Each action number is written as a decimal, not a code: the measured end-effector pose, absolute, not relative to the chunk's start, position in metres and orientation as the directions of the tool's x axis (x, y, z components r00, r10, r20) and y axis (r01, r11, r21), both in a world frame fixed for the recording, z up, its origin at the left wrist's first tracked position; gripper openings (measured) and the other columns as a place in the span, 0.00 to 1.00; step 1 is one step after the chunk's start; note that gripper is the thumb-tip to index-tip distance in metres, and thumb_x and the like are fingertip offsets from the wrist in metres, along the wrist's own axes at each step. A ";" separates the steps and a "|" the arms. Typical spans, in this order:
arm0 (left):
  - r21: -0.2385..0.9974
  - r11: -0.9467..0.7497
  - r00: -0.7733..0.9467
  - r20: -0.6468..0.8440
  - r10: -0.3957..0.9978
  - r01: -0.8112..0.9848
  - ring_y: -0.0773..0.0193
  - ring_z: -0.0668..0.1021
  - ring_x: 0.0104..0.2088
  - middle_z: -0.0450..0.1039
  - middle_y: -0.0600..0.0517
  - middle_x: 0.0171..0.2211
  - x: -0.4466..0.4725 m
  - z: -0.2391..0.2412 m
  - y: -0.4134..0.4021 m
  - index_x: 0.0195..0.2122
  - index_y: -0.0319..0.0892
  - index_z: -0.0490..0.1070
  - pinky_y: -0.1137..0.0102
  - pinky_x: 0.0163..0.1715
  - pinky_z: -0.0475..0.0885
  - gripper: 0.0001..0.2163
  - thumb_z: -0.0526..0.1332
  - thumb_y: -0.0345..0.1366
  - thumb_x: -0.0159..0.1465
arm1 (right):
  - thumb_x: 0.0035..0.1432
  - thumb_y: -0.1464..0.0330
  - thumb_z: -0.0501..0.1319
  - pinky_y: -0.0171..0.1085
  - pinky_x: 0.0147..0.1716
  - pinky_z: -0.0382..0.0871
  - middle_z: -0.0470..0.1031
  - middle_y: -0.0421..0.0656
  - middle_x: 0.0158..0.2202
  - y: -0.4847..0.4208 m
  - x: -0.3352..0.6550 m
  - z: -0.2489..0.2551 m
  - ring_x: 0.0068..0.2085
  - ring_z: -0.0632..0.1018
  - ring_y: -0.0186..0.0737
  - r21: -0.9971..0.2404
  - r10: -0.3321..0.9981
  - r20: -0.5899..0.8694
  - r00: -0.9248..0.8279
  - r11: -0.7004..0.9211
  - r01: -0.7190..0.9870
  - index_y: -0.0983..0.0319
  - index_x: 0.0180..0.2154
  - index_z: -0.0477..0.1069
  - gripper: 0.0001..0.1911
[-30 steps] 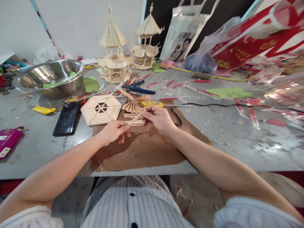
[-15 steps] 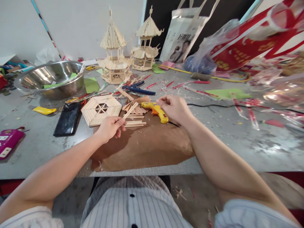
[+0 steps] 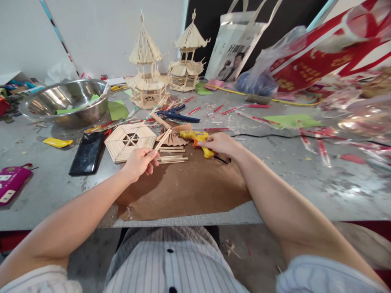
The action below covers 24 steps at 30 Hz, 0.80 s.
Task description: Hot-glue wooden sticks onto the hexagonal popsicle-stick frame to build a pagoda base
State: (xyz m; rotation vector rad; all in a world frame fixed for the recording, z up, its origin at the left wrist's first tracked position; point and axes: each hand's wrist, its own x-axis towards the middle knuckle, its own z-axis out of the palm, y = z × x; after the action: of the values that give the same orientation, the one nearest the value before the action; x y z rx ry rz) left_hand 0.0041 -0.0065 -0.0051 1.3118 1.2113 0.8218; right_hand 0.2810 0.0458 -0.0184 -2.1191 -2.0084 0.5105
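slim, pale wooden sticks (image 3: 163, 139) slant up from the left hand (image 3: 139, 163), its thumb and fingers pinched on their lower ends, which are hidden. to the right, the right hand (image 3: 221, 144) touches a smooth yellow glue gun (image 3: 189, 135) by its orange trigger; whether the fingers close round it i cannot tell. below spreads a creased brown sheet (image 3: 183, 191) on the scuffed grey tabletop (image 3: 284, 175). the left hand partly covers a ridged hexagonal stick panel (image 3: 117, 138). farther back, dark print on a white bag (image 3: 227, 44) is too blurred to read
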 end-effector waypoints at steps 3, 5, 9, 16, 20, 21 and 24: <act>0.973 0.145 0.231 -0.186 0.955 0.181 0.76 0.66 0.10 0.67 0.57 0.17 0.004 -0.006 -0.007 0.28 0.36 0.66 0.80 0.09 0.58 0.09 0.56 0.36 0.61 | 0.45 0.50 0.58 0.33 0.17 0.52 0.67 0.40 0.15 0.048 0.281 -0.021 0.16 0.64 0.31 -0.498 0.987 -0.131 0.092 -0.146 0.854 0.63 0.19 0.68 0.22; 0.971 0.150 0.229 -0.191 0.955 0.183 0.76 0.66 0.10 0.67 0.57 0.17 0.004 -0.006 -0.007 0.28 0.36 0.66 0.80 0.09 0.58 0.09 0.56 0.36 0.61 | 0.45 0.53 0.60 0.33 0.18 0.53 0.67 0.40 0.15 0.047 0.278 -0.021 0.17 0.64 0.30 -0.588 0.985 -0.106 0.133 -0.170 0.791 0.63 0.19 0.69 0.19; 0.971 0.152 0.226 -0.193 0.955 0.187 0.76 0.66 0.10 0.67 0.56 0.17 0.004 -0.006 -0.007 0.28 0.36 0.66 0.79 0.09 0.58 0.08 0.54 0.34 0.62 | 0.44 0.58 0.62 0.32 0.19 0.54 0.68 0.40 0.18 0.045 0.272 -0.018 0.18 0.64 0.29 -0.786 0.976 -0.152 0.156 -0.215 0.579 0.64 0.19 0.69 0.15; 0.968 0.163 0.226 -0.204 0.953 0.189 0.75 0.66 0.10 0.67 0.56 0.17 0.005 -0.003 -0.007 0.28 0.36 0.66 0.79 0.09 0.59 0.08 0.52 0.32 0.63 | 0.45 0.68 0.63 0.30 0.19 0.58 0.69 0.38 0.20 0.042 0.265 -0.013 0.19 0.66 0.28 -0.937 0.969 -0.222 0.107 -0.243 0.251 0.64 0.24 0.69 0.07; 0.970 0.167 0.226 -0.205 0.952 0.178 0.75 0.66 0.10 0.67 0.56 0.17 0.005 -0.003 -0.007 0.28 0.36 0.66 0.79 0.09 0.58 0.08 0.53 0.33 0.62 | 0.44 0.74 0.61 0.30 0.19 0.60 0.68 0.37 0.20 0.038 0.257 -0.013 0.19 0.67 0.28 -0.961 0.978 -0.181 0.106 -0.199 0.194 0.65 0.27 0.67 0.04; 0.970 0.168 0.225 -0.206 0.952 0.177 0.75 0.66 0.10 0.67 0.56 0.17 0.005 -0.003 -0.007 0.28 0.36 0.66 0.79 0.09 0.58 0.08 0.53 0.33 0.62 | 0.43 0.75 0.60 0.30 0.19 0.61 0.68 0.37 0.20 0.036 0.254 -0.012 0.19 0.68 0.29 -0.965 0.977 -0.186 0.102 -0.201 0.168 0.65 0.27 0.67 0.05; 0.969 0.172 0.220 -0.209 0.953 0.177 0.75 0.66 0.10 0.67 0.56 0.17 0.005 -0.003 -0.006 0.28 0.35 0.66 0.79 0.09 0.58 0.08 0.52 0.31 0.63 | 0.43 0.77 0.58 0.32 0.18 0.62 0.67 0.37 0.20 0.033 0.250 -0.012 0.19 0.69 0.31 -0.977 0.981 -0.171 0.095 -0.181 0.113 0.64 0.28 0.65 0.06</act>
State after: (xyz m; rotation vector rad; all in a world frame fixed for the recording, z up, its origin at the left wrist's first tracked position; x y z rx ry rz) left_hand 0.0047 -0.0061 -0.0030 1.2787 1.2256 0.8145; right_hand 0.2498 0.0333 -0.0120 -1.4697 -1.1448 1.2135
